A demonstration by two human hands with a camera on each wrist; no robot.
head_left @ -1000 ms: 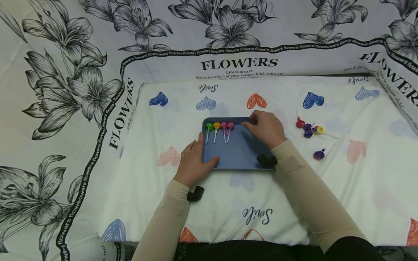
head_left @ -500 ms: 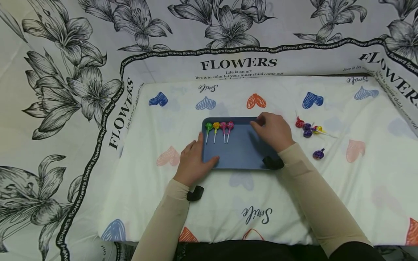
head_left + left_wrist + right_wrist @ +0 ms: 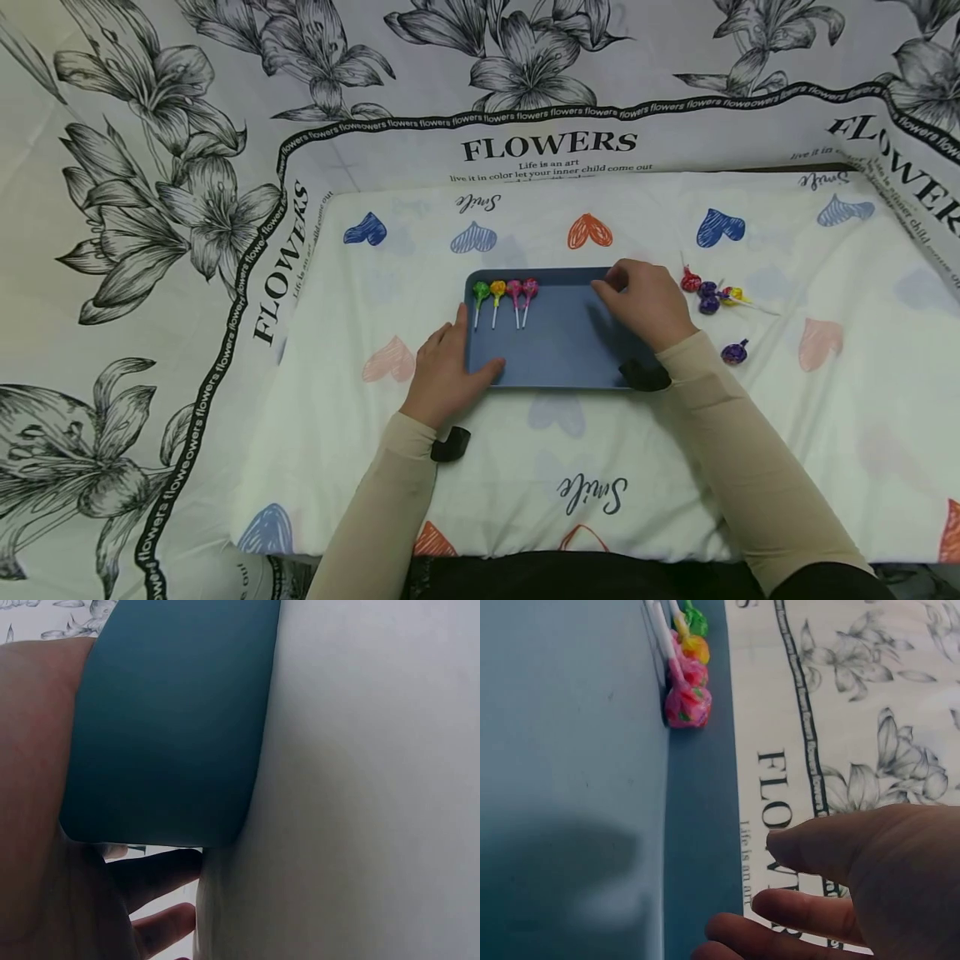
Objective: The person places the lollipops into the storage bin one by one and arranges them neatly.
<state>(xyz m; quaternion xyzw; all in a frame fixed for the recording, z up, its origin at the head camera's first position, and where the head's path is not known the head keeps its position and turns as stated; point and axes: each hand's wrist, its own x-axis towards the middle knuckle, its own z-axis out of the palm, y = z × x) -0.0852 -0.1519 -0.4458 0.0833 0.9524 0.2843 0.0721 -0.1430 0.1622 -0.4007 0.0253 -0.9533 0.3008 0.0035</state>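
A blue-grey tray (image 3: pixel 555 350) lies on the white cloth. Along its far left side stand a green lollipop (image 3: pixel 481 292), a yellow lollipop (image 3: pixel 497 290) and two pink lollipops (image 3: pixel 522 289) in a row, sticks toward the person. My left hand (image 3: pixel 448 367) rests at the tray's left edge with straight fingers, the thumb over the near left corner. My right hand (image 3: pixel 648 304) is over the tray's far right part, and the right wrist view shows its fingers (image 3: pixel 810 847) apart and holding nothing.
Right of the tray lie a red lollipop (image 3: pixel 690 280), purple lollipops (image 3: pixel 708 298) and a yellow lollipop (image 3: pixel 732 296) close together. Another purple lollipop (image 3: pixel 734 353) lies nearer the person. A floral cloth (image 3: pixel 375 67) surrounds the heart-printed cloth (image 3: pixel 570 517).
My right hand has slid to the right along the tray's far side, away from the pink lollipops. The left hand, tray and lollipops have stayed in place.
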